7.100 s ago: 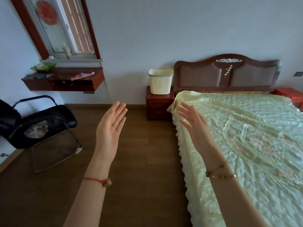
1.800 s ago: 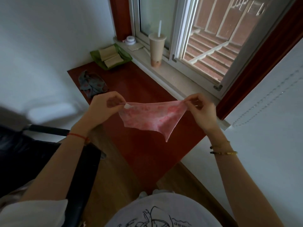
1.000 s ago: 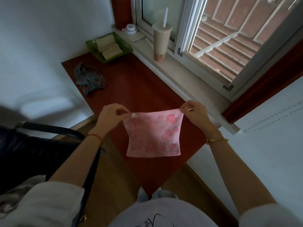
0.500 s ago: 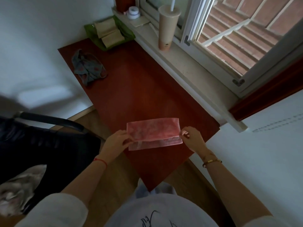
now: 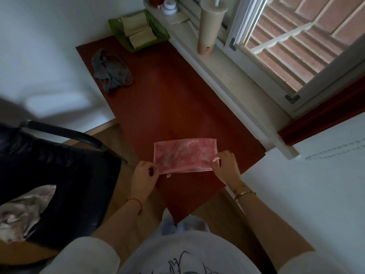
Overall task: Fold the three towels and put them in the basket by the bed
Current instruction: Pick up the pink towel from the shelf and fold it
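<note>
A pink flowered towel (image 5: 184,154) lies folded in half on the red shelf (image 5: 167,99) under the window. My left hand (image 5: 144,177) pinches its near left corner and my right hand (image 5: 225,166) pinches its near right corner. A grey towel (image 5: 111,71) lies crumpled at the far left of the shelf. A pale towel (image 5: 21,212) lies on the seat of the black chair (image 5: 59,167) at the left. The basket and the bed are out of view.
A tall drink cup with a straw (image 5: 210,26) stands on the window sill (image 5: 233,84). A green tray with folded paper (image 5: 138,30) sits at the shelf's far end. A small white jar (image 5: 169,6) stands on the sill. Wood floor shows below.
The pink towel, held up spread a second ago, has been folded in half and laid on the shelf. Both hands came down with it and keep hold of its near corners.
</note>
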`<state>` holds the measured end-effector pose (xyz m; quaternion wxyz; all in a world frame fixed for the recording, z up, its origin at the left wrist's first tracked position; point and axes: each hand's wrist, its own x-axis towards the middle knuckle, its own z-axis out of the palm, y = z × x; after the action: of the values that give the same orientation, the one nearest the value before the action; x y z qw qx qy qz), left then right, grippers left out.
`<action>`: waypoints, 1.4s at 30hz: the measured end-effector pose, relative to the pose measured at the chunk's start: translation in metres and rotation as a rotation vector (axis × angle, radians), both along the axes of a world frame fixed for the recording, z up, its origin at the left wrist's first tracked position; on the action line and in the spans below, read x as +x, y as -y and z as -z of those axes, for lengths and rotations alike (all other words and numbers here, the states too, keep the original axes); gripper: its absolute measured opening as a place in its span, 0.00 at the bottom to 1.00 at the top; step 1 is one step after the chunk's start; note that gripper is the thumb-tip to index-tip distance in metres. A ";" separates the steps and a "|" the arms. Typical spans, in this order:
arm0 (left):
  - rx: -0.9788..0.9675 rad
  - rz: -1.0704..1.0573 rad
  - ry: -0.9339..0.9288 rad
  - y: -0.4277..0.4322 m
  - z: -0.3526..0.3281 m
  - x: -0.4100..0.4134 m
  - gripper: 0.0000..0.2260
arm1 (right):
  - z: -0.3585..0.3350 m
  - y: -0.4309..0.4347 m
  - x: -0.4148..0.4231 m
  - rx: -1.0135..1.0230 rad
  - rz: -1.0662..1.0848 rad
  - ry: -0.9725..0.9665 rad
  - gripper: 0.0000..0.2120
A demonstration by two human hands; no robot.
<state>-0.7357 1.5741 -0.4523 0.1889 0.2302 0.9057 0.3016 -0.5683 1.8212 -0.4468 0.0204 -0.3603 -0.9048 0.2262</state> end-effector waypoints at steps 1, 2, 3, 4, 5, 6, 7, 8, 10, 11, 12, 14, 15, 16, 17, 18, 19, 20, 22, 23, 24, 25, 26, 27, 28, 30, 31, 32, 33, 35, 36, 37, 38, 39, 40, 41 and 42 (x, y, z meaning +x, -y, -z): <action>0.017 -0.092 0.041 -0.002 -0.001 0.002 0.03 | -0.006 0.001 -0.009 0.041 -0.042 -0.023 0.04; 0.027 -0.179 0.094 -0.005 -0.002 0.004 0.05 | -0.010 0.001 -0.021 0.095 -0.104 -0.042 0.04; 0.032 -0.256 0.155 -0.007 -0.003 0.004 0.07 | -0.013 0.002 -0.034 0.122 -0.152 -0.059 0.05; 0.023 -0.315 0.211 -0.009 -0.003 0.004 0.09 | -0.015 0.002 -0.049 0.065 -0.158 -0.074 0.07; -0.001 -0.356 0.253 -0.011 -0.002 0.003 0.11 | -0.020 0.005 -0.066 -0.016 -0.153 -0.071 0.09; -0.036 -0.376 0.281 -0.013 -0.001 0.002 0.12 | -0.020 0.006 -0.082 -0.057 -0.172 -0.061 0.10; -0.062 -0.387 0.299 -0.015 0.000 0.002 0.12 | -0.019 0.008 -0.098 -0.089 -0.203 -0.063 0.10; -0.073 -0.397 0.315 -0.016 0.001 0.001 0.12 | -0.020 0.012 -0.113 -0.121 -0.241 -0.069 0.11; -0.074 -0.422 0.340 -0.019 0.002 0.002 0.12 | -0.021 0.020 -0.141 -0.185 -0.324 -0.070 0.11; -0.077 -0.435 0.347 -0.020 0.002 0.002 0.12 | -0.018 0.024 -0.153 -0.198 -0.364 -0.060 0.11; -0.083 -0.445 0.350 -0.021 0.003 0.003 0.13 | -0.015 0.028 -0.163 -0.202 -0.396 -0.035 0.11; -0.093 -0.468 0.356 -0.023 0.004 0.003 0.13 | -0.007 0.037 -0.179 -0.203 -0.435 0.019 0.11; -0.092 -0.482 0.361 -0.023 0.004 0.002 0.13 | -0.003 0.041 -0.184 -0.201 -0.455 0.040 0.11; -0.088 -0.490 0.362 -0.024 0.005 0.002 0.12 | 0.000 0.044 -0.188 -0.190 -0.477 0.064 0.11; -0.084 -0.495 0.361 -0.024 0.006 0.002 0.10 | 0.005 0.047 -0.192 -0.173 -0.498 0.080 0.11; -0.081 -0.500 0.357 -0.025 0.006 0.002 0.08 | 0.007 0.050 -0.194 -0.157 -0.512 0.096 0.11; -0.078 -0.509 0.347 -0.025 0.006 0.003 0.06 | 0.009 0.052 -0.195 -0.145 -0.515 0.112 0.11; -0.071 -0.520 0.337 -0.025 0.007 0.003 0.05 | 0.010 0.054 -0.197 -0.142 -0.510 0.121 0.11; -0.057 -0.533 0.315 -0.026 0.006 0.003 0.04 | 0.010 0.054 -0.199 -0.166 -0.489 0.114 0.10; -0.052 -0.534 0.310 -0.026 0.005 0.002 0.04 | 0.009 0.052 -0.200 -0.199 -0.476 0.093 0.08; -0.039 -0.535 0.317 -0.027 0.003 0.001 0.04 | 0.007 0.050 -0.199 -0.248 -0.455 0.062 0.07; -0.017 -0.536 0.326 -0.027 0.000 -0.001 0.04 | 0.003 0.048 -0.198 -0.306 -0.423 0.018 0.05; 0.016 -0.539 0.331 -0.027 -0.003 -0.005 0.05 | -0.003 0.045 -0.196 -0.368 -0.377 -0.028 0.04; 0.057 -0.540 0.326 -0.027 -0.008 -0.009 0.06 | -0.011 0.042 -0.192 -0.428 -0.321 -0.080 0.04; 0.107 -0.539 0.313 -0.028 -0.015 -0.014 0.07 | -0.021 0.038 -0.188 -0.477 -0.263 -0.133 0.03; 0.239 -0.522 0.296 -0.031 -0.032 -0.026 0.08 | -0.041 0.026 -0.180 -0.527 -0.173 -0.241 0.04; 0.304 -0.498 0.296 -0.034 -0.043 -0.033 0.08 | -0.052 0.019 -0.177 -0.534 -0.149 -0.296 0.05; 0.351 -0.458 0.286 -0.037 -0.054 -0.039 0.08 | -0.062 0.010 -0.174 -0.525 -0.133 -0.342 0.05; 0.382 -0.400 0.262 -0.040 -0.067 -0.044 0.09 | -0.073 0.002 -0.169 -0.507 -0.121 -0.387 0.06; 0.416 -0.276 0.202 -0.046 -0.091 -0.057 0.09 | -0.093 -0.013 -0.163 -0.486 -0.114 -0.445 0.09; 0.426 -0.199 0.166 -0.049 -0.105 -0.061 0.09 | -0.104 -0.019 -0.157 -0.476 -0.120 -0.475 0.09; 0.428 -0.116 0.127 -0.052 -0.118 -0.065 0.09 | -0.115 -0.024 -0.151 -0.457 -0.133 -0.502 0.10; 0.421 -0.038 0.091 -0.054 -0.130 -0.069 0.09 | -0.126 -0.028 -0.145 -0.423 -0.152 -0.526 0.10; 0.418 0.029 0.060 -0.056 -0.143 -0.072 0.09 | -0.136 -0.032 -0.138 -0.383 -0.176 -0.546 0.09; 0.417 0.084 0.029 -0.057 -0.154 -0.074 0.09 | -0.145 -0.034 -0.131 -0.346 -0.196 -0.561 0.09; 0.417 0.131 -0.002 -0.058 -0.164 -0.075 0.09 | -0.154 -0.035 -0.123 -0.318 -0.210 -0.573 0.08; 0.415 0.174 -0.030 -0.058 -0.173 -0.075 0.08 | -0.162 -0.035 -0.115 -0.301 -0.218 -0.581 0.07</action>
<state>-0.8104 1.6324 -0.2789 0.1491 0.3458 0.8038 0.4606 -0.6838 1.8559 -0.2848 0.1997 -0.1808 -0.8508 0.4512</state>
